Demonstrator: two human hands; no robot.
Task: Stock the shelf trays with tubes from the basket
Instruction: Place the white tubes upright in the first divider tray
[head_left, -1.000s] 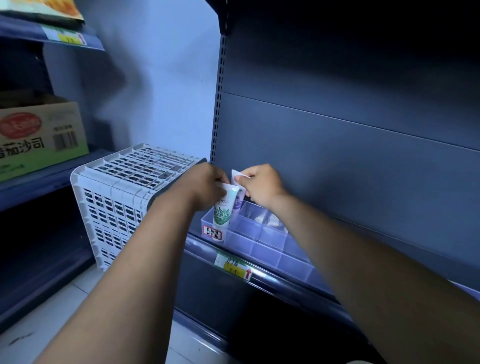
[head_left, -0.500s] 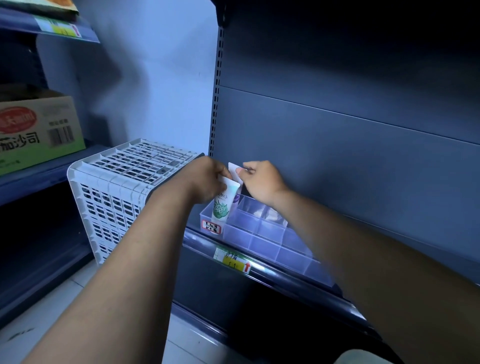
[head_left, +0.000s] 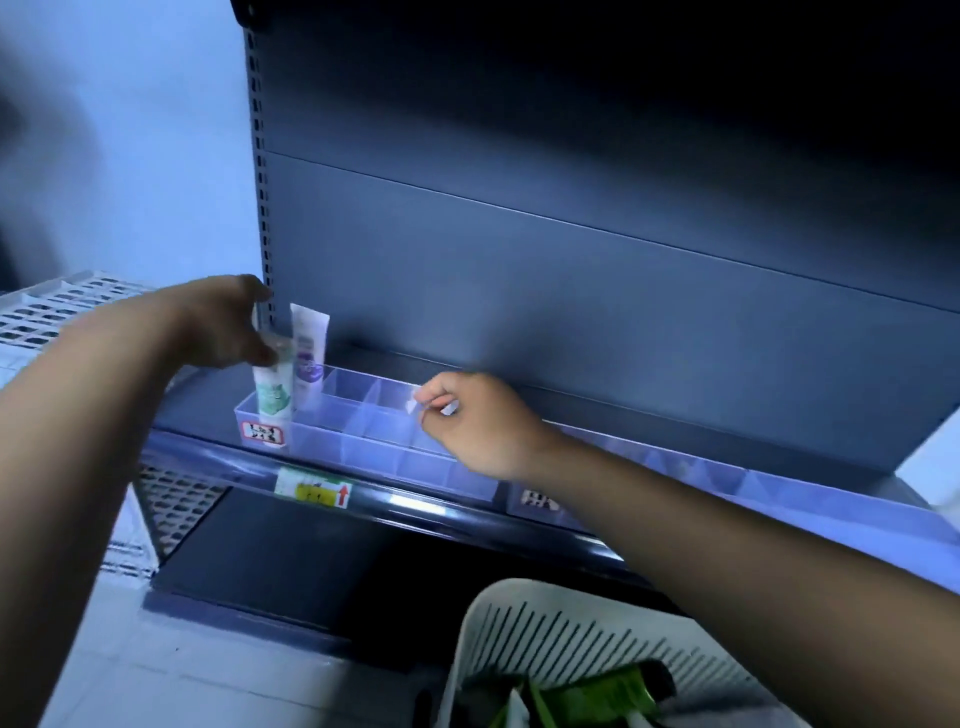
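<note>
Dark blue-grey shelving against a pale wall, with a perforated upright at the left edge and a price label (head_left: 313, 490) on the shelf lip.

Two tubes standing upright at the left end of the clear divided tray (head_left: 363, 436): green-printed tube (head_left: 272, 397) in the front-left compartment, white with a green motif, blurred; purple-printed tube (head_left: 307, 364) just behind and to its right, white with a purple mark low down, crimped end up. Remaining compartments of that tray seemingly bare. Red-and-white sticker (head_left: 263, 433) on the tray's front-left wall. Second clear tray (head_left: 779, 486) further right along the shelf, mostly hidden by the forearm.

Left hand (head_left: 223, 327) at the green-printed tube, fingers (head_left: 262, 353) pinching its upper part. Right hand (head_left: 475, 421) over the middle compartments, apart from both tubes, fingers curled loosely inward, something small and pale at the tips, too blurred to identify.

White slotted basket (head_left: 571, 639) at the bottom edge, holding green and white packaging, details unclear. White lattice crate (head_left: 57, 306) at far left, beside the shelf.
</note>
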